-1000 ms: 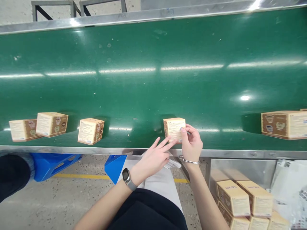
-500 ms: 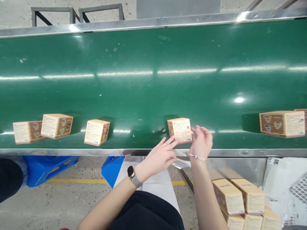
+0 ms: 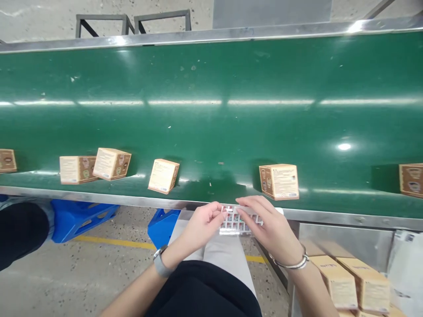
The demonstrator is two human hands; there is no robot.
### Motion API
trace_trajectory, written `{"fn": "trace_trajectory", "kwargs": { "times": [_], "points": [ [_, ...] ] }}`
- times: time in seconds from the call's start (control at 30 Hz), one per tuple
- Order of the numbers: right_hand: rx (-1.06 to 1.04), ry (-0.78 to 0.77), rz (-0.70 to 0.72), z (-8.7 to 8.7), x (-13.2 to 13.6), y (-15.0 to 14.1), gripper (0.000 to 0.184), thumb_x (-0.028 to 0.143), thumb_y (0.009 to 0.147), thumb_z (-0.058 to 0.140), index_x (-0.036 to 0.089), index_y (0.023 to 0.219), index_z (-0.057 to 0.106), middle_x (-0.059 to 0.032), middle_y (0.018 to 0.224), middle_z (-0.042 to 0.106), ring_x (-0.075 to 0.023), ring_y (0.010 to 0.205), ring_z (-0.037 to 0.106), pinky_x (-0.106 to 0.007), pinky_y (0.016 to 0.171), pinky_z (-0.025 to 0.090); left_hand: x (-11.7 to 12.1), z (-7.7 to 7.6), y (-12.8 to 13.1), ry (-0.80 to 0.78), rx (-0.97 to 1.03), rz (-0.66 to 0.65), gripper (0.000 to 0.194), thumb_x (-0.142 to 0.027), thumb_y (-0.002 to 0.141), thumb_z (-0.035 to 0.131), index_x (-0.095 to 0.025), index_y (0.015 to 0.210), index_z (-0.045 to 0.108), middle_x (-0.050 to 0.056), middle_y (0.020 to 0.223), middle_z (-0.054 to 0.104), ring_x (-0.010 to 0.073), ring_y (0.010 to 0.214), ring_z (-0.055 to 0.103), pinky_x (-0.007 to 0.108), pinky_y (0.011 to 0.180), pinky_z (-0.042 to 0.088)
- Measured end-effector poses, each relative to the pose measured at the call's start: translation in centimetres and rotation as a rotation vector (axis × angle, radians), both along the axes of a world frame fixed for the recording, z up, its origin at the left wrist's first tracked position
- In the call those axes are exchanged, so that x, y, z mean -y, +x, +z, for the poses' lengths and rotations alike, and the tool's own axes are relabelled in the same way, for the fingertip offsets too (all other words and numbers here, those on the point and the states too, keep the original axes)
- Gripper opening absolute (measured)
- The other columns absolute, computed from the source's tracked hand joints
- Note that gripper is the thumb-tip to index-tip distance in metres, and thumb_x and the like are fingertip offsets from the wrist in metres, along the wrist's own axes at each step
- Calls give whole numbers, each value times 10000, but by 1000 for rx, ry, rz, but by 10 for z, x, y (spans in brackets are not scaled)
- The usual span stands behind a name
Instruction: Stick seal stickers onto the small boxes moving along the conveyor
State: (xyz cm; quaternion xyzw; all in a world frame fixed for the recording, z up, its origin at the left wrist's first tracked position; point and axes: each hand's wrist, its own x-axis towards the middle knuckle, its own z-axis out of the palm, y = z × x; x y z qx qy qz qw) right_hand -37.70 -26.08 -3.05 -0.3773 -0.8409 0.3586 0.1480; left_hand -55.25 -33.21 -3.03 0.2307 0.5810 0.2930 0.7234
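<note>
Both my hands meet over a small white sheet of stickers [image 3: 235, 221] just below the belt's near metal edge. My left hand [image 3: 202, 224], with a watch on its wrist, pinches the sheet's left end with curled fingers. My right hand [image 3: 269, 224], with a bracelet, lies over the sheet's right part, fingers bent onto it. Just above my right hand a small tan box [image 3: 279, 181] stands on the green conveyor belt [image 3: 211, 114], touched by neither hand.
Further tan boxes stand along the belt's near side: one [image 3: 163, 175], a pair [image 3: 111, 163] to the left, another [image 3: 411, 179] at the right edge. Stacked tan cartons [image 3: 350, 279] sit at lower right. Blue crates [image 3: 79, 215] rest on the floor at left.
Both hands left the box on the belt and dropped to the sticker sheet at the belt's edge. The view shifted, so the boxes now appear further right.
</note>
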Motion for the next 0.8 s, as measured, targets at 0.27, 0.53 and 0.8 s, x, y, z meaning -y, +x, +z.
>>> {"fn": "trace_trajectory", "kwargs": {
  "times": [0.27, 0.53, 0.8],
  "points": [
    [41, 170, 69, -7, 11, -24, 161, 201, 975, 503, 187, 1078, 626, -104, 1037, 722, -248, 957, 651, -403, 813, 503, 13, -1, -2, 37, -137, 42, 235, -345, 907, 468, -174, 746, 477, -59, 591, 371, 101, 572, 303, 242, 546, 252],
    [-34, -35, 61, -5, 13, -34, 142, 220, 953, 516, 249, 873, 630, -76, 998, 727, -265, 1011, 657, -439, 841, 517, 21, 0, -10, 6, -125, 115, 277, -384, 887, 479, -187, 698, 430, -60, 581, 346, 95, 550, 298, 231, 519, 243],
    [-263, -715, -580, -23, 15, -62, 214, 435, 856, 631, 225, 823, 647, -97, 1100, 703, -238, 991, 673, -430, 877, 539, 41, -6, -50, 210, -591, 83, 174, -235, 868, 470, -190, 703, 505, 56, 915, 605, 194, 885, 577, 316, 810, 480]
  ]
}}
